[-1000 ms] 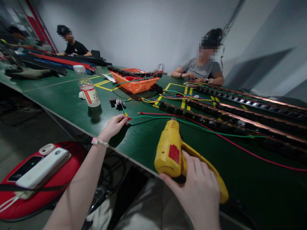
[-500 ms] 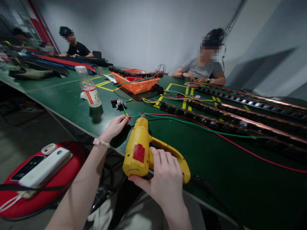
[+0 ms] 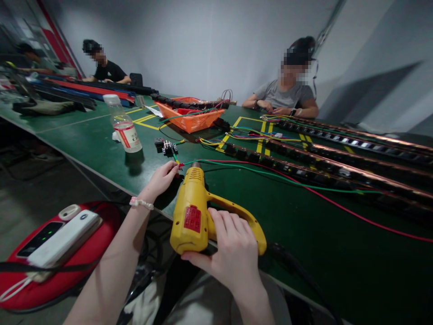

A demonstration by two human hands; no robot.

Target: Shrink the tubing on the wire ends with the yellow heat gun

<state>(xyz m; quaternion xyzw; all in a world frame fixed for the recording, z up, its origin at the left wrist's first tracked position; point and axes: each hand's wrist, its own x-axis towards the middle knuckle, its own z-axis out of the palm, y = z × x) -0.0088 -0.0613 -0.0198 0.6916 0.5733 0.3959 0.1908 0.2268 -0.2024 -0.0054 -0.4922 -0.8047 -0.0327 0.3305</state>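
My right hand (image 3: 233, 246) is wrapped around the handle of a yellow heat gun (image 3: 191, 212), its thumb under the gun's rear end. The gun's metal nozzle points away from me, close to the wires. With closed fingertips my left hand (image 3: 164, 178) pinches a wire at a small red sleeve (image 3: 181, 165). From there a yellow-green wire leads up to a black connector block (image 3: 165, 146) on the table. A green wire (image 3: 243, 167) and a red wire (image 3: 324, 201) run off to the right.
A plastic bottle (image 3: 125, 128) stands left of the connector block. Behind are an orange basket (image 3: 189, 121) and long black wired strips (image 3: 287, 169) across the green table (image 3: 270, 225). A co-worker (image 3: 287, 97) sits opposite; others are far left. A red stool (image 3: 110, 221) holds white devices.
The heat gun's nozzle has shifted slightly left, and my right hand still grips it. My left hand has moved a little left with the pinched wire.
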